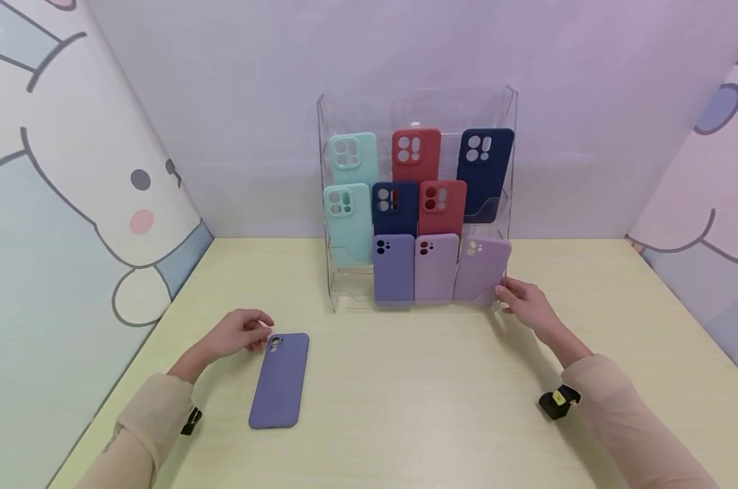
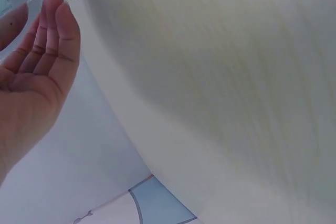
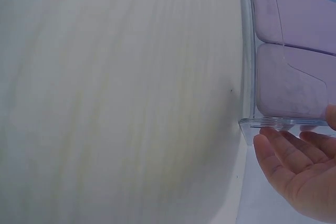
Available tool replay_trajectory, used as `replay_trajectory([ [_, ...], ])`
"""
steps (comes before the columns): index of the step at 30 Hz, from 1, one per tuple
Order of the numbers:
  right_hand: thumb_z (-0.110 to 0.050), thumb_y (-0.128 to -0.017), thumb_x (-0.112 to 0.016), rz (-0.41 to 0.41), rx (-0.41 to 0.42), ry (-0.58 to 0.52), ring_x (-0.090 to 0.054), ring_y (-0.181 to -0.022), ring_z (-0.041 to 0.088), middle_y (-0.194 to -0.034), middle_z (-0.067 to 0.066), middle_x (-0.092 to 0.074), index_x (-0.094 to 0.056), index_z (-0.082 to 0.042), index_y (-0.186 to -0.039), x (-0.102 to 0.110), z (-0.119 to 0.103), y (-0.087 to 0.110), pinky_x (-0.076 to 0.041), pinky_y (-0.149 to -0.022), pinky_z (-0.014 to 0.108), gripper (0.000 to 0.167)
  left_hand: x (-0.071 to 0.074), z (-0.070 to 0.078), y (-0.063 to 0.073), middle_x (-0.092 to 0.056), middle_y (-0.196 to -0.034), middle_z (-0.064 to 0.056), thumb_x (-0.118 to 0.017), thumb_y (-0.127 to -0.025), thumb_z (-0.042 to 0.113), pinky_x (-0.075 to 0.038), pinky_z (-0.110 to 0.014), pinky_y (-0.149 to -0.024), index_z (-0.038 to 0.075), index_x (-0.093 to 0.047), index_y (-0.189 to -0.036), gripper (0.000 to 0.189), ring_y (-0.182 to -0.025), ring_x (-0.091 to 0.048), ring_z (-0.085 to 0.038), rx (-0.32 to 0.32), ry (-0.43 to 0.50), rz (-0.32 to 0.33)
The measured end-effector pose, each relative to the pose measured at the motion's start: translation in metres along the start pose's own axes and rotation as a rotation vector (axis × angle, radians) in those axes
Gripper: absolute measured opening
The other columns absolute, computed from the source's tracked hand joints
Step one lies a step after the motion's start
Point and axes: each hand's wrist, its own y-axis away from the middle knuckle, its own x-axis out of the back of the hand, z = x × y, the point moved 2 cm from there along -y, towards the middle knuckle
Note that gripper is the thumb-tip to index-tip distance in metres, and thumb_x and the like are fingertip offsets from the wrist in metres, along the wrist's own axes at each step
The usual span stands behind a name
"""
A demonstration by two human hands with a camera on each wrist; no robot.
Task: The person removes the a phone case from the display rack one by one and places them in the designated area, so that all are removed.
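Observation:
At the right end of the stand's bottom tier, a lilac phone case (image 1: 482, 268) leans to the right. My right hand (image 1: 526, 305) pinches its lower right edge, thumb in front; the fingers lie by the clear side wall, their tips partly hidden. In the right wrist view the thumb meets the rim of that lilac case (image 3: 291, 82). My left hand (image 1: 237, 334) lies near the table with loosely bent fingers, holding nothing. Its fingertips are close to the upper left corner of a greyish purple phone case (image 1: 280, 384) lying flat, camera hole away from me.
A clear tiered stand (image 1: 352, 297) bears several cases: mint (image 1: 348, 224), red (image 1: 416, 153), navy (image 1: 488, 173), periwinkle (image 1: 394, 272) and another lilac case (image 1: 435, 272). Printed panels (image 1: 57, 204) flank the pale wooden table (image 1: 406, 394).

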Motion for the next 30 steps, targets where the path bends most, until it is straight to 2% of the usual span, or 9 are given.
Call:
replay_trajectory([
  [7,-0.022,-0.099,-0.037,0.002,-0.005,0.0,-0.047,-0.111,0.042,-0.129,0.032,-0.041,-0.028,0.013,-0.135,0.0,0.0,0.0,-0.053,-0.077,0.036,0.052,0.0,0.015,0.0,-0.061,-0.074,-0.013,-0.056,-0.089,0.005,-0.052,-0.028,-0.054,-0.01,-0.055,-0.107,0.024,-0.063,-0.059,-0.021,-0.097,-0.057,0.095],
  [12,-0.022,-0.099,-0.037,0.0,-0.013,-0.004,-0.047,-0.112,0.043,-0.13,0.032,-0.04,-0.027,0.013,-0.136,0.0,-0.001,0.001,-0.053,-0.076,0.033,0.052,-0.001,0.05,0.008,-0.06,-0.073,-0.016,-0.055,-0.088,-0.001,-0.052,-0.03,-0.054,-0.011,-0.055,-0.105,0.019,-0.064,-0.059,-0.031,-0.17,-0.091,0.177],
  [14,-0.022,-0.099,-0.037,-0.001,-0.016,-0.005,-0.046,-0.112,0.043,-0.13,0.032,-0.039,-0.027,0.013,-0.136,0.0,-0.001,0.001,-0.053,-0.076,0.032,0.052,-0.002,0.065,0.012,-0.06,-0.073,-0.014,-0.055,-0.088,-0.004,-0.052,-0.031,-0.055,-0.011,-0.055,-0.104,0.018,-0.064,-0.06,-0.03,-0.19,-0.111,0.207],
  [18,-0.022,-0.099,-0.037,0.002,-0.016,-0.003,-0.046,-0.112,0.043,-0.13,0.033,-0.039,-0.027,0.013,-0.135,-0.001,-0.001,0.001,-0.053,-0.076,0.032,0.052,-0.002,0.076,0.013,-0.061,-0.073,-0.009,-0.055,-0.087,-0.006,-0.052,-0.03,-0.056,-0.011,-0.056,-0.104,0.018,-0.061,-0.059,-0.018,-0.238,-0.135,0.252],
  [22,-0.022,-0.099,-0.038,0.008,-0.011,-0.001,-0.047,-0.111,0.043,-0.129,0.033,-0.04,-0.028,0.014,-0.135,-0.001,-0.001,0.001,-0.053,-0.076,0.032,0.052,-0.004,0.078,0.01,-0.061,-0.075,-0.01,-0.056,-0.085,-0.006,-0.053,-0.032,-0.056,-0.011,-0.056,-0.104,0.019,-0.061,-0.059,-0.011,-0.284,-0.123,0.293],
  [25,-0.021,-0.099,-0.038,0.014,-0.006,0.0,-0.048,-0.11,0.043,-0.128,0.034,-0.041,-0.028,0.015,-0.134,-0.001,-0.001,0.001,-0.053,-0.075,0.031,0.051,-0.006,0.07,0.002,-0.061,-0.076,-0.011,-0.057,-0.085,-0.006,-0.053,-0.032,-0.055,-0.01,-0.056,-0.106,0.022,-0.061,-0.059,-0.013,-0.322,-0.111,0.33],
  [30,-0.021,-0.099,-0.038,0.018,-0.008,0.005,-0.048,-0.109,0.042,-0.127,0.033,-0.042,-0.029,0.015,-0.134,-0.001,-0.001,0.001,-0.053,-0.073,0.027,0.05,-0.009,0.059,-0.011,-0.062,-0.078,-0.011,-0.059,-0.085,-0.002,-0.05,-0.024,-0.053,-0.007,-0.056,-0.11,0.025,-0.062,-0.06,-0.016,-0.373,-0.095,0.368],
])
